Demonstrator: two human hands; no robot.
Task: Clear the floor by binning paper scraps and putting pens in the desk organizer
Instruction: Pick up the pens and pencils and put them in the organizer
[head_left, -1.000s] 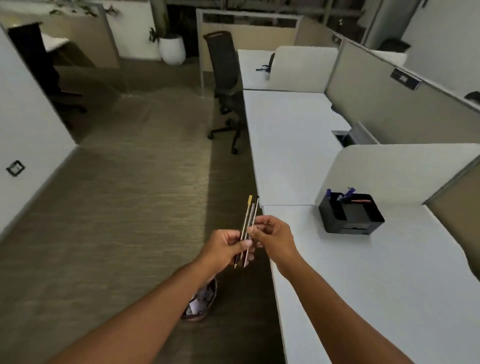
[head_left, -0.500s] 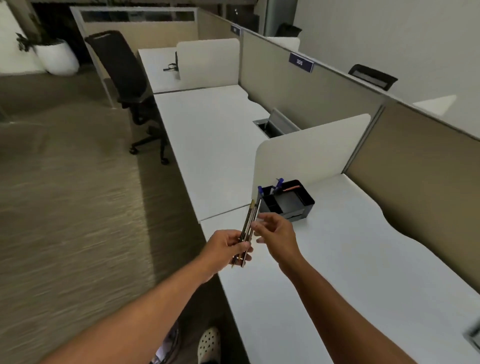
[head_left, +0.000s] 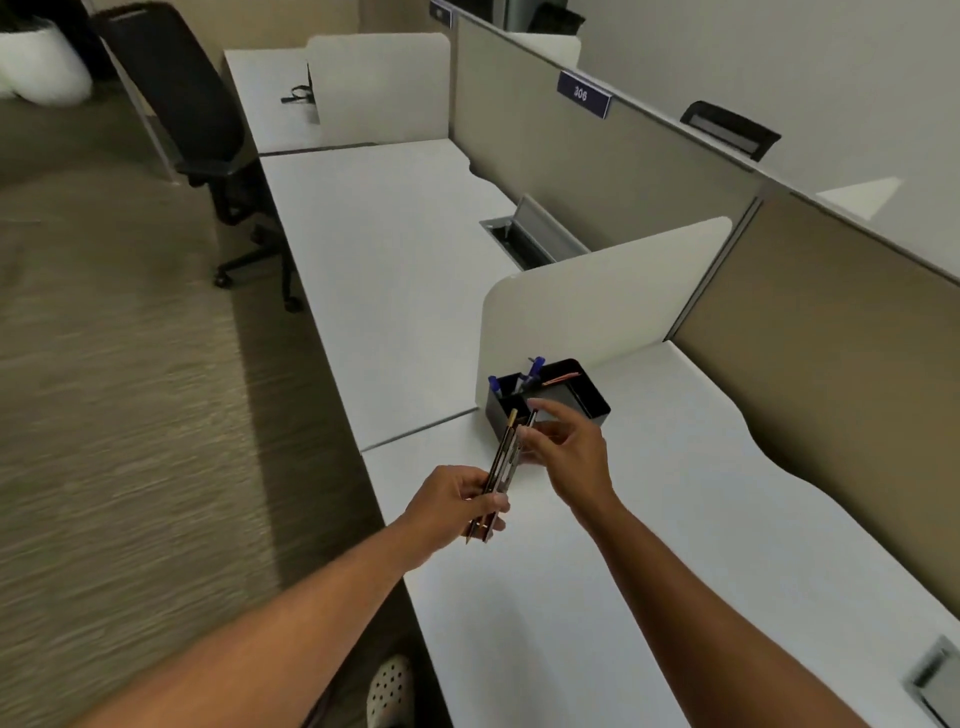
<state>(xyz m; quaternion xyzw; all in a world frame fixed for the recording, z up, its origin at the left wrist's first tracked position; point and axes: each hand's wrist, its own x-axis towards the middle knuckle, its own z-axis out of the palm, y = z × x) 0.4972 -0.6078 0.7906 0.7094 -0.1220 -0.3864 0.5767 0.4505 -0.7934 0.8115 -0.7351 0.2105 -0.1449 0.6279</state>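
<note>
1. At centre frame, slightly low: the left hand (head_left: 457, 501) grips a small bundle of pens (head_left: 503, 470), fingers and thumb closed around the lower part of the shafts. The bundle tilts up and to the right, tips pointing toward the organizer.
2. Pen count in the bundle: at least two, possibly three; shafts overlap, so I cannot tell exactly. One has a yellowish top end, one a dark top end.
3. The right hand (head_left: 569, 457) sits just right of the pens, fingers spread and loosely curled. Its fingertips reach the upper part of the bundle; whether they actually pinch a pen or only touch it, I cannot tell.
4. Just above the right hand: a black desk organizer (head_left: 582, 397) stands on the white desk (head_left: 675, 519), close to the desk's left edge and against the foot of a cream divider panel (head_left: 597, 306). The right hand partly covers its front wall.
5. Inside the organizer: blue-capped pens (head_left: 531, 370) stand in the left compartments; an orange-red stick-like item lies across the right compartment, too small to identify.
6. Upper left of frame: a black office chair (head_left: 197, 119) stands on the carpet (head_left: 104, 389) beside the next desk.
7. Upper right: tan partition wall carrying a blue number plate (head_left: 583, 94).
8. Bottom centre: a white perforated shoe (head_left: 388, 691) shows at the desk edge, below the left forearm.
9. Paper scraps and bin: not in frame.
</note>
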